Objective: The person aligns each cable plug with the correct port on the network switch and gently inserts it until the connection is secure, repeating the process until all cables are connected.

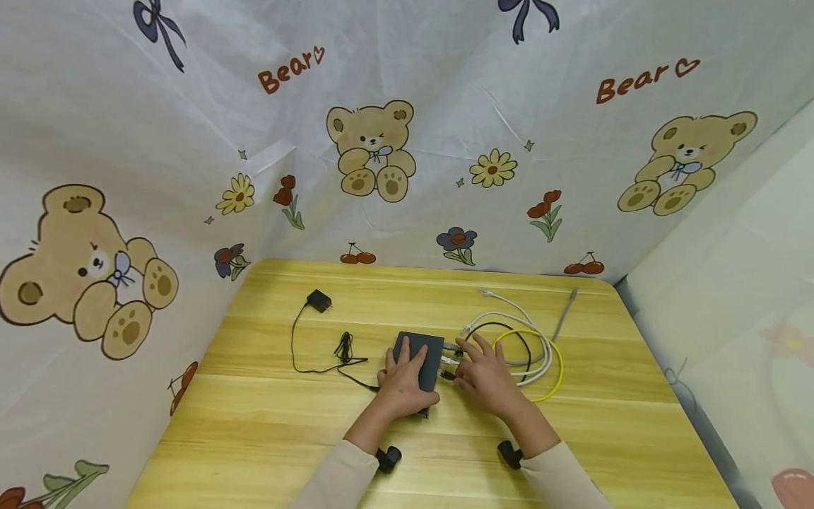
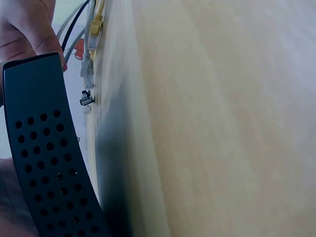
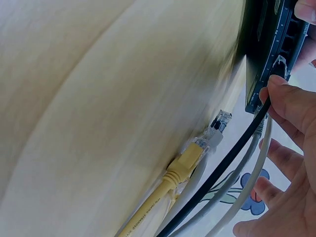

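Observation:
My left hand (image 1: pixel 402 387) spreads over a black network switch (image 1: pixel 435 348), fingers across its top and thumb at the near right edge. The switch's perforated side (image 2: pixel 47 143) fills the left of the left wrist view. My right hand (image 1: pixel 488 382) pinches a black network cable (image 3: pixel 217 170) just behind its plug. That plug's clear tip (image 3: pixel 280 61) is right at the row of ports. Beside it, a grey cable (image 3: pixel 243 155) and a white cable (image 3: pixel 264 158) run to the same face. The plug's black end also shows in the head view, next to the right fingertips.
Right of my right hand, a yellow cable (image 1: pixel 562 360) loops with white and grey ones; its yellow plug (image 3: pixel 182 163) lies loose. A black power adapter (image 1: pixel 319 300) stands at the back left, its bundled cord (image 1: pixel 344 348) running to the switch. Patterned curtains surround the table (image 1: pixel 254 438).

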A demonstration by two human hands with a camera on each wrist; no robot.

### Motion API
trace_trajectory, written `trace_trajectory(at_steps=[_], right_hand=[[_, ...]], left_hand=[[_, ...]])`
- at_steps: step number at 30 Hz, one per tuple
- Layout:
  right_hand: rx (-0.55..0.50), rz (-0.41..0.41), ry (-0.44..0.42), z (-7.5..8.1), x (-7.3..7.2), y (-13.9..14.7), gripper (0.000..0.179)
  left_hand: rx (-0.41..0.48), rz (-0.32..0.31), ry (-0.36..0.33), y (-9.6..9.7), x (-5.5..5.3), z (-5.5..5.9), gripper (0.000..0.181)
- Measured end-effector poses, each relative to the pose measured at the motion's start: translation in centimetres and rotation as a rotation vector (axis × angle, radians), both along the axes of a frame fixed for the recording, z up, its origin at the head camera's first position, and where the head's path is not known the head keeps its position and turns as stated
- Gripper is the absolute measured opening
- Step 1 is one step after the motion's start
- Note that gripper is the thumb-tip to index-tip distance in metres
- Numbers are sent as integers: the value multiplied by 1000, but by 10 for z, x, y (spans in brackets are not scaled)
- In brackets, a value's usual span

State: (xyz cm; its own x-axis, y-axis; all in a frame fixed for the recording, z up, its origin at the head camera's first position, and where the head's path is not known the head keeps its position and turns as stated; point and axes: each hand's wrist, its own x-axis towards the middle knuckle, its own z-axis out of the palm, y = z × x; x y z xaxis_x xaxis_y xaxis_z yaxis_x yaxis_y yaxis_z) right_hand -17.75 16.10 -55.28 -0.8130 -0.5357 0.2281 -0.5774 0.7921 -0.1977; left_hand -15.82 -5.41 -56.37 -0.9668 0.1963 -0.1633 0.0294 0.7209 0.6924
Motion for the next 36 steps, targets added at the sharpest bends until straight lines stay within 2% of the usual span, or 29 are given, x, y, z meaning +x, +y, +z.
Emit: trace_trajectory(at_steps=[15,24,29,36], right_hand=[[0,13,-6,2,0,-2,7],[20,22,38,1,-2,-2,8],[14,32,27,3,-1,-4,8],[68,11,42,5,-1,-7,7]], left_hand=[[-14,5,5,1,0,-1,97],[-28,1,9,2,0,-1,98],[-29,0,7,2,-1,-1,97],[-37,-5,12,2,-1,-2,97]])
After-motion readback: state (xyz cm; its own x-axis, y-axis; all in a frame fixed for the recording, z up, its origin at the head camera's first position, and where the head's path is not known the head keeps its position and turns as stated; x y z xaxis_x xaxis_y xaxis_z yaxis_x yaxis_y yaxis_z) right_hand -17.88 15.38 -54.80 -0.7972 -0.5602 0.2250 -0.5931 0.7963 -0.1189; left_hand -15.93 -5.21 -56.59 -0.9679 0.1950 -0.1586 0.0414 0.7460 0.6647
